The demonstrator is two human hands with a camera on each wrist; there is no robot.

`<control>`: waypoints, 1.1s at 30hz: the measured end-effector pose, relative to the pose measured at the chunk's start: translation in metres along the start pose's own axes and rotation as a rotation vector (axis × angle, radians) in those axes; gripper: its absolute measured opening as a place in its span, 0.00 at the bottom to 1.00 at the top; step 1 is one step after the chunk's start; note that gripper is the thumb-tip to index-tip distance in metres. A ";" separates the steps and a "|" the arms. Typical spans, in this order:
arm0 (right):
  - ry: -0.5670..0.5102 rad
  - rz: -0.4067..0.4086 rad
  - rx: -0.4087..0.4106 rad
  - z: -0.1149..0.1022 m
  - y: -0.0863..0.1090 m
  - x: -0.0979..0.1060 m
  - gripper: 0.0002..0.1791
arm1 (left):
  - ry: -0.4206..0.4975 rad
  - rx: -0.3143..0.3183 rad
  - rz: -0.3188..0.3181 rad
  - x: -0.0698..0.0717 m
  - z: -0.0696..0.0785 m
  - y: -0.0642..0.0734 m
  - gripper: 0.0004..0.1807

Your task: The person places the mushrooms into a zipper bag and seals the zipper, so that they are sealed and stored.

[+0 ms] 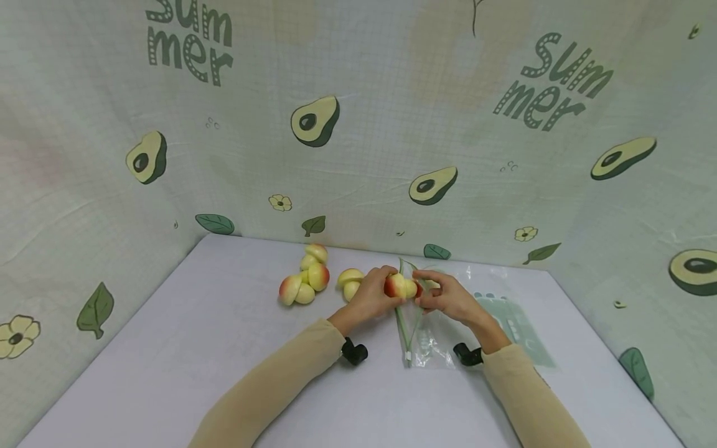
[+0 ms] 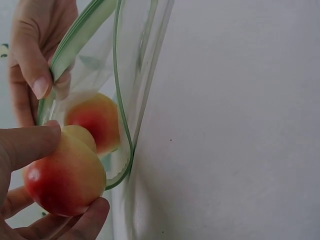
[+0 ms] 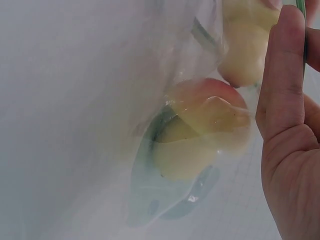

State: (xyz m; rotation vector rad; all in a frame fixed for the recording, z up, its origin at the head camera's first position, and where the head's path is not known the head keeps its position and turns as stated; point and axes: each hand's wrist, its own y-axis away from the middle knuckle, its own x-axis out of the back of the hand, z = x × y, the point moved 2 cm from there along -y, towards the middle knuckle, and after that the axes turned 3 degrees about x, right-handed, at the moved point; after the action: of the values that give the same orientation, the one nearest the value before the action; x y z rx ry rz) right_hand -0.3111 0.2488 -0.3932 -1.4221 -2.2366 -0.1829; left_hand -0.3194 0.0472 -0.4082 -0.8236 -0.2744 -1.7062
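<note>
My left hand (image 1: 374, 292) grips a mushroom-shaped piece (image 2: 65, 180) with a glossy red-and-yellow rounded cap and a pale yellow stem. It holds the piece at the mouth of a clear zip bag (image 1: 434, 351) with a green edge, stem toward the opening. My right hand (image 1: 452, 301) pinches the green zip edge (image 2: 75, 47) between thumb and fingers, and the mouth stands apart. Inside the bag, seen through the film, lies another mushroom-shaped piece (image 3: 207, 112). In the head view, the fingers partly cover that second piece.
Left of my left hand sits a single mushroom-shaped piece (image 1: 350, 283), close to the wrist. Farther left are several more pieces (image 1: 305, 280) in a loose group. The bag's printed green panel (image 1: 515, 326) lies flat to the right. A patterned cloth (image 1: 370, 168) stands behind the white table (image 1: 168, 348).
</note>
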 end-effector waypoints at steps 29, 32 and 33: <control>-0.003 -0.025 0.003 0.001 -0.001 0.000 0.35 | -0.093 0.042 -0.017 -0.011 0.001 -0.011 0.35; -0.013 -0.024 0.002 0.001 -0.001 0.000 0.35 | -0.095 0.044 -0.017 -0.011 0.001 -0.011 0.35; -0.016 -0.024 0.002 0.001 -0.001 0.000 0.35 | -0.092 0.045 -0.019 -0.011 0.001 -0.011 0.35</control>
State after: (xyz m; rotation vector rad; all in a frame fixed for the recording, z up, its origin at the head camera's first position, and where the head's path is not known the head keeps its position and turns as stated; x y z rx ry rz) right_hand -0.3122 0.2485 -0.3943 -1.4007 -2.2675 -0.1775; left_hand -0.3284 0.0596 -0.4114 -0.8696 -0.3827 -1.6764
